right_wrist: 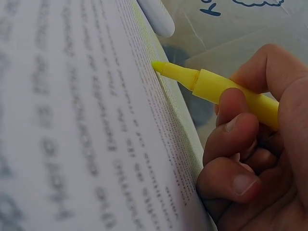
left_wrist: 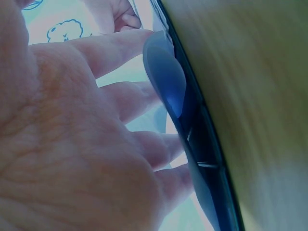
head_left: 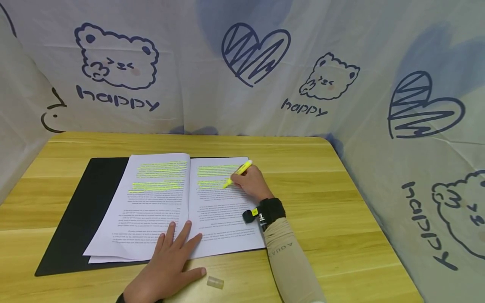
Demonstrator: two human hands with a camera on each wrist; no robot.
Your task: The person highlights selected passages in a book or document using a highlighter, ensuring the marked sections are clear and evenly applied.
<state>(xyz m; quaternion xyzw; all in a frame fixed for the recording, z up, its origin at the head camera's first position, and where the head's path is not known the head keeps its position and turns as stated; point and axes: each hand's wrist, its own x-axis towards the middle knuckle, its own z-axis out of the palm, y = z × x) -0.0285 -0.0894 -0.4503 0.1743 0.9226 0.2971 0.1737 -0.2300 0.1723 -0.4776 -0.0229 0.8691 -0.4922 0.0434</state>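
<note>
A yellow highlighter (right_wrist: 216, 89) is pinched in my right hand (head_left: 253, 182), its tip at the text on the right page (head_left: 227, 210). Several lines near the top of both pages carry yellow marking. My left hand (head_left: 166, 263) lies with fingers spread, the fingertips resting on the lower edge of the printed sheets near the fold. In the left wrist view the fingers (left_wrist: 120, 48) reach over the curved paper edge. The left page (head_left: 151, 223) lies folded over on a black folder (head_left: 91, 198). A small translucent cap (head_left: 215, 282) sits beside my left thumb.
The stack lies on a wood-grain table (head_left: 322, 219). White cloth (head_left: 182, 63) printed with bears, hearts and writing hangs behind it and at the sides. A black wrist strap with a small camera (head_left: 249, 216) hangs over the right page.
</note>
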